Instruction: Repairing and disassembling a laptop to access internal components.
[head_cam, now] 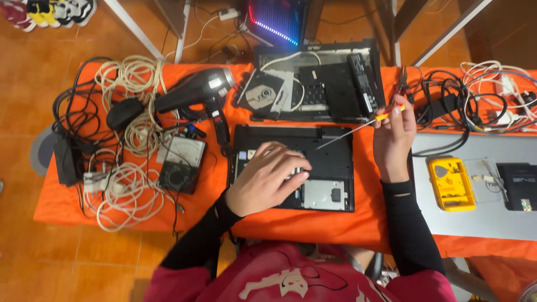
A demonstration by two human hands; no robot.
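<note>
Laptop base (330,162) lies under the flat, unclenched left hand (267,178); right hand (394,134) grips a screwdriver (358,127) above it.

Screwdriver handle (386,116) mostly hidden

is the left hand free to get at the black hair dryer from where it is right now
Probably yes. The left hand rests open on the laptop base and holds nothing, and the hair dryer lies uncovered just up and to its left. Only the dryer's own handle and some loose cables lie between.
</note>
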